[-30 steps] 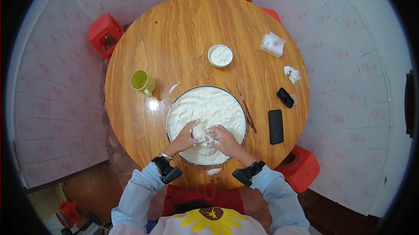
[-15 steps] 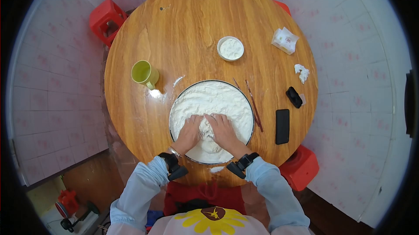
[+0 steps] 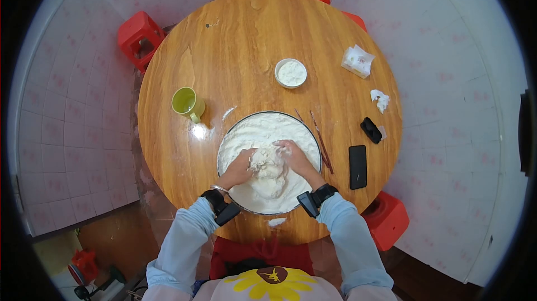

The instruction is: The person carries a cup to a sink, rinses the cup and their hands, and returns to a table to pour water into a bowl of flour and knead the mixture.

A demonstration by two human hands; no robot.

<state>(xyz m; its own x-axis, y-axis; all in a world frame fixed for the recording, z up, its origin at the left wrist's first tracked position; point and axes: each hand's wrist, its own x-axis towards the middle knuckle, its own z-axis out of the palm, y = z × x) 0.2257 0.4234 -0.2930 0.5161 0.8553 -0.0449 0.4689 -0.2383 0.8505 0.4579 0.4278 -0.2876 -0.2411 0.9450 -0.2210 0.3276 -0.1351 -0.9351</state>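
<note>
A lumpy mass of white dough (image 3: 269,168) sits amid loose flour (image 3: 267,124) in a wide round pan with a dark rim (image 3: 322,158). My left hand (image 3: 239,168) presses against the dough's left side, its fingers bent round the crumbly edge. On the upper right side of the dough, my right hand (image 3: 294,154) has its fingers curled against the edge. Parts of the fingertips on both hands are hidden by dough and flour.
Beyond the pan stand a bowl of flour (image 3: 291,73) and a green mug (image 3: 188,104). Chopsticks (image 3: 322,144), a black phone (image 3: 358,167), a black case (image 3: 370,130), crumpled tissue (image 3: 380,100) and a tissue pack (image 3: 358,61) lie on the right. Red stools (image 3: 386,221) surround the round table (image 3: 235,38).
My hands have moved apart, the right one outward and slightly up, uncovering more of the dough between them. The whole view has shifted slightly as the head moved.
</note>
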